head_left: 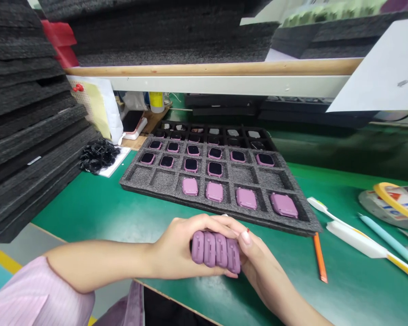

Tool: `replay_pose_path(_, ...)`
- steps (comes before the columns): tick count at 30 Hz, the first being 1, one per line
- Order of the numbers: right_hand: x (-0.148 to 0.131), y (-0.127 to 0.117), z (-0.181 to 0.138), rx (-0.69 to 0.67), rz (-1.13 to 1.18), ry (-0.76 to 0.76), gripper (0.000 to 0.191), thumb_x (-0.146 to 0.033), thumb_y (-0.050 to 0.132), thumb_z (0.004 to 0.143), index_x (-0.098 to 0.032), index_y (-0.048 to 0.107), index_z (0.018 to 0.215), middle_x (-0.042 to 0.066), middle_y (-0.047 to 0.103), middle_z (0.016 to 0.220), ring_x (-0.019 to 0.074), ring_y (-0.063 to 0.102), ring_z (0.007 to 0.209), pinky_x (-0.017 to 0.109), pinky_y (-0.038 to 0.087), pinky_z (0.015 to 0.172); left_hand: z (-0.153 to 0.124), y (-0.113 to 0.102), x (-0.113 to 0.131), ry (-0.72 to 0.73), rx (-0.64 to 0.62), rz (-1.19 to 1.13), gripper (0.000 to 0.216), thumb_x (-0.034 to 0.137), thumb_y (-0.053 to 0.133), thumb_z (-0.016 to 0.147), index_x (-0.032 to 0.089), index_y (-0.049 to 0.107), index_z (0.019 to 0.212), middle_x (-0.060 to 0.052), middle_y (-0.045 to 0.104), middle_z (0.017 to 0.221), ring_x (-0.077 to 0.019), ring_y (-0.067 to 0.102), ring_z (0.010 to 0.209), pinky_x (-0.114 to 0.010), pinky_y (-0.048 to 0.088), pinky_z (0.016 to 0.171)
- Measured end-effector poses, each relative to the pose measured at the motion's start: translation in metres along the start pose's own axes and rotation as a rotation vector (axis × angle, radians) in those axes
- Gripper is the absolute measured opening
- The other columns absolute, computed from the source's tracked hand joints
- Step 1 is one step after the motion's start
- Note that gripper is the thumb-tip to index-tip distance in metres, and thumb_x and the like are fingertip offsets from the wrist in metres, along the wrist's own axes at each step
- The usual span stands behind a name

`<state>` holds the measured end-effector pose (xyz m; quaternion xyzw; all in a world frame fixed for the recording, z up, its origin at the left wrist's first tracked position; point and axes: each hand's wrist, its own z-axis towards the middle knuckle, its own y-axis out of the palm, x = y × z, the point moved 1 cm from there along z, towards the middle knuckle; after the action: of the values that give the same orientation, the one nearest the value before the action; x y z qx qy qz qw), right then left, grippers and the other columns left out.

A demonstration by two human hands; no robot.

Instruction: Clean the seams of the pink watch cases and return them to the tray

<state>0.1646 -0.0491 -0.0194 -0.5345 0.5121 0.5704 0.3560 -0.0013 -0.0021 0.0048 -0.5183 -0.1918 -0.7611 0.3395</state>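
Note:
My left hand [177, 248] is wrapped round several purple watch cases [215, 250], stacked side by side in a row. My right hand [258, 258] closes on the right end of the same row, its thumb near the top edge. Both hands are low over the bench, in front of a dark grey foam tray [139, 175]. Purple watch cases [214, 191] lie in the tray's front row, plain purple side up. Behind them sit watches with black screens [215, 169]. Some front compartments hold nothing. The palms and most of the fingertips are hidden.
Foam sheets [27, 136] rise in a tall stack at left, near a pile of black pieces [100, 155]. A shelf [217, 83] crosses above the tray. To the right lie an orange stick [320, 258], a white-headed brush [357, 240] and a light-blue pen [387, 237].

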Motion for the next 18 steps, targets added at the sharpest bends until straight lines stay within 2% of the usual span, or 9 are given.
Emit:
replay_pose_path(4, -0.002, 0.004, 0.003, 0.026, 0.000, -0.021, 0.051, -0.068, 0.052, 0.091, -0.025, 0.066, 0.116, 0.007, 0.071, 0.112, 0.0216, 0.069, 0.098, 0.032, 0.057, 0.085, 0.001, -0.001, 0.001, -0.027, 0.004, 0.004, 0.052, 0.006, 0.084, 0.068, 0.020, 0.064, 0.114, -0.010, 0.070, 0.129, -0.0224, 0.067, 0.120, -0.036, 0.052, 0.103)
replay_pose_path(7, -0.006, 0.008, 0.006, 0.043, -0.020, -0.064, 0.057, -0.069, 0.065, 0.082, -0.026, 0.063, 0.119, 0.008, 0.073, 0.109, 0.0222, 0.071, 0.098, 0.032, 0.059, 0.083, 0.000, 0.000, 0.000, -0.067, 0.030, 0.050, 0.043, 0.016, 0.085, 0.072, 0.019, 0.066, 0.111, -0.010, 0.072, 0.125, -0.0231, 0.069, 0.117, -0.036, 0.054, 0.102)
replay_pose_path(11, -0.008, 0.012, 0.007, 0.100, -0.059, -0.051, 0.084, -0.066, 0.080, 0.067, -0.024, 0.052, 0.133, 0.007, 0.076, 0.102, 0.0243, 0.073, 0.096, 0.033, 0.062, 0.079, -0.002, 0.001, -0.003, -0.086, 0.031, 0.142, 0.032, 0.021, 0.079, 0.078, 0.019, 0.070, 0.109, -0.008, 0.077, 0.113, -0.0228, 0.072, 0.110, -0.034, 0.056, 0.098)
replay_pose_path(14, -0.009, 0.015, 0.007, 0.135, -0.103, -0.054, 0.097, -0.060, 0.087, 0.060, -0.023, 0.045, 0.140, 0.008, 0.076, 0.104, 0.0259, 0.074, 0.098, 0.034, 0.063, 0.080, 0.000, 0.001, -0.004, -0.006, 0.019, 0.167, 0.026, 0.027, 0.076, 0.082, 0.020, 0.071, 0.106, -0.008, 0.076, 0.109, -0.0225, 0.070, 0.109, -0.035, 0.055, 0.098)
replay_pose_path(16, -0.010, 0.016, 0.006, 0.154, -0.129, -0.076, 0.099, -0.053, 0.090, 0.059, -0.023, 0.043, 0.141, 0.009, 0.076, 0.111, 0.0261, 0.075, 0.099, 0.035, 0.064, 0.081, 0.000, 0.000, -0.006, 0.032, 0.008, 0.201, 0.030, 0.035, 0.074, 0.083, 0.020, 0.070, 0.110, -0.010, 0.072, 0.113, -0.0250, 0.064, 0.116, -0.039, 0.051, 0.103)
replay_pose_path(18, -0.012, 0.018, 0.004, 0.172, -0.171, -0.121, 0.098, -0.043, 0.091, 0.062, -0.026, 0.040, 0.144, 0.007, 0.077, 0.109, 0.0244, 0.076, 0.094, 0.034, 0.065, 0.079, -0.002, 0.000, -0.008, 0.041, -0.006, 0.248, 0.044, 0.034, 0.074, 0.082, 0.021, 0.064, 0.122, -0.013, 0.065, 0.123, -0.0283, 0.056, 0.126, -0.045, 0.046, 0.110)
